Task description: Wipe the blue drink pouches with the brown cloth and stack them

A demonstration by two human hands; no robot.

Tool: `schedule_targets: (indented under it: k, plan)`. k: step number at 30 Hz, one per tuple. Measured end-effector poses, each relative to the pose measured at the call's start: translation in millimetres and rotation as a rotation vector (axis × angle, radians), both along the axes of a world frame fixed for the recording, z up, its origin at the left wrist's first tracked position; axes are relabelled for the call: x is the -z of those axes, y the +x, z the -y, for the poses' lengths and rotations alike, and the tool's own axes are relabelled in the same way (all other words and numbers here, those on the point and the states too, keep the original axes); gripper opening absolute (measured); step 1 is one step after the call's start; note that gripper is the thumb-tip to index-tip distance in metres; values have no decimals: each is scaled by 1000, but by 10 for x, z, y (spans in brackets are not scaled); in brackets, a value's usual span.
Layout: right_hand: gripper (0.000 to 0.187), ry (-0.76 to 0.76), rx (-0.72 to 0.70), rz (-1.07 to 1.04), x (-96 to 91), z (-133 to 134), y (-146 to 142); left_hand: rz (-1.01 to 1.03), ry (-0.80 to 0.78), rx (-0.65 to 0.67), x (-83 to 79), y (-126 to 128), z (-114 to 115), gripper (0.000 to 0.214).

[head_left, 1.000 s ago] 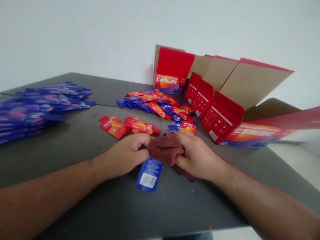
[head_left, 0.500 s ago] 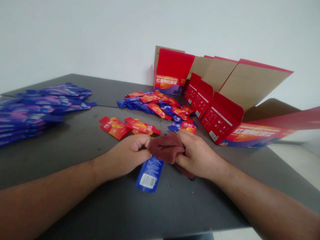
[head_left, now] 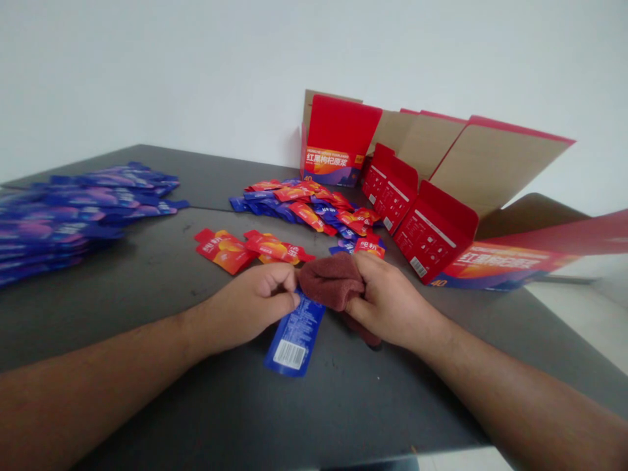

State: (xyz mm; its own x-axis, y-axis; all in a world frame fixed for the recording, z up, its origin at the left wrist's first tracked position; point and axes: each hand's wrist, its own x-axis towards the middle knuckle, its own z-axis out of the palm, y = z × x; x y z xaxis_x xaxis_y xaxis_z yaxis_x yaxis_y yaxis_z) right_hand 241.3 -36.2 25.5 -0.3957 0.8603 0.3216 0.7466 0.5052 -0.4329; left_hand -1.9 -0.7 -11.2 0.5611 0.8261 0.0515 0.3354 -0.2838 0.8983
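A blue pouch (head_left: 295, 340) with a white barcode hangs at a slant over the dark table, its upper end pinched between the thumb and fingers of my left hand (head_left: 267, 297). My right hand (head_left: 387, 297) is closed on a folded brown cloth (head_left: 333, 281), which covers the top of the pouch. Whether the cloth touches the pouch's upper end is hidden. Just beyond my left hand, two red-orange sachets (head_left: 226, 251) lie on the table.
A mixed pile of red and blue sachets (head_left: 299, 203) lies further back. Stacked blue pouches (head_left: 73, 216) fill the left side. Open red cartons (head_left: 436, 229) line the right, with another carton (head_left: 338, 140) near the wall. The grey table (head_left: 220, 405) ends close in front.
The cloth in my right hand has shifted slightly up and right, so more of the blue pouch's upper part shows. My left hand has stayed nearly still.
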Motion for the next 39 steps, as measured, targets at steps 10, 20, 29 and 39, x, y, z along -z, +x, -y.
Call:
schedule_targets:
  k: [10,20,29,39]
  plan:
    - [18,-27,49,-3,-25,2,11,9,5,-11,14,-7,6,18]
    - [20,-65,-153,69,-24,44,5,36,-56,-8,-8,20,11,22]
    - [16,-7,10,10,-35,-3,20,-15,7,18,-10,-10,8,18]
    - [17,-34,-157,60,26,82,-46,38,-43,-134,-8,17,13,20]
